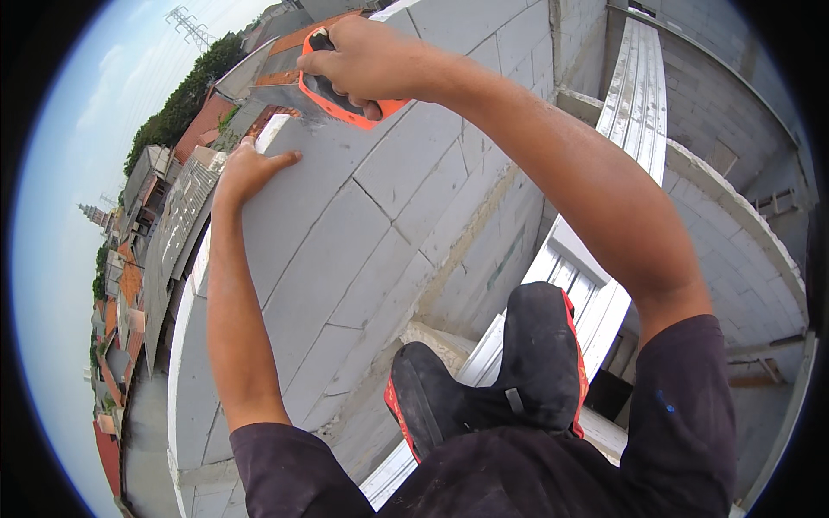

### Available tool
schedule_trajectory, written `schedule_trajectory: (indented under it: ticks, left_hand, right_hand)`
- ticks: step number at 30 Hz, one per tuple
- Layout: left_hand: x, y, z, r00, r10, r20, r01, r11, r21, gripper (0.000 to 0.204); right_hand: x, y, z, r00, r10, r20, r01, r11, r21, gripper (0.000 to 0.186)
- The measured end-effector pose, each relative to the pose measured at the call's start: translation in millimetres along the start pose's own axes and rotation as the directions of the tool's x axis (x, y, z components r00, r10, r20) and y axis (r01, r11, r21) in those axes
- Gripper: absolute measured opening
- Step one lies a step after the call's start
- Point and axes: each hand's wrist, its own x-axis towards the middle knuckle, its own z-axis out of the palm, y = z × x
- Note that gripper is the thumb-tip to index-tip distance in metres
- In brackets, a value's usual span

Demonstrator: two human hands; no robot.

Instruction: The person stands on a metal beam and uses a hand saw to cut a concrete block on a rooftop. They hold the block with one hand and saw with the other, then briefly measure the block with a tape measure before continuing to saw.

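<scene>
A hand saw with an orange and black handle (375, 116) is held in my right hand (350, 65), fingers wrapped through the grip. Its blade, partly hidden, meets the upper edge of a wall of pale grey blocks (328, 259). My left hand (255, 168) rests lower left of the saw, over the edge of the top block (315, 147), thumb out along its face and other fingers curled over the far side. My knees (540, 345) in dark trousers are below, over white ribbed metal planks.
Ribbed metal planks (635, 69) run beside the wall at a height, with openings below. More block walls (725, 233) stand on the right, with a ladder-like frame (777, 198). Beyond the wall's left side are rooftops (173, 233), trees and a pylon, well below.
</scene>
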Motion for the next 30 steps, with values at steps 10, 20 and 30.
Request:
schedule_trajectory:
  ticks: [10, 20, 30]
  left_hand:
    - [-1, 10, -1, 1.000, 0.008, 0.014, -0.008, 1.000, -0.013, 0.098]
    - [0, 13, -3, 0.996, -0.049, 0.069, 0.052, 0.998, -0.044, 0.104]
    - [3, 11, 1, 1.000, -0.007, 0.027, 0.007, 1.000, -0.027, 0.098]
  right_hand:
    - [20, -2, 14, 0.994, 0.047, 0.098, -0.034, 0.990, -0.138, 0.031]
    - [33, -14, 12, 0.995, -0.074, -0.060, 0.069, 0.995, -0.072, 0.030]
    - [71, 23, 28, 0.725, -0.682, -0.097, 0.395, 0.526, -0.753, 0.027]
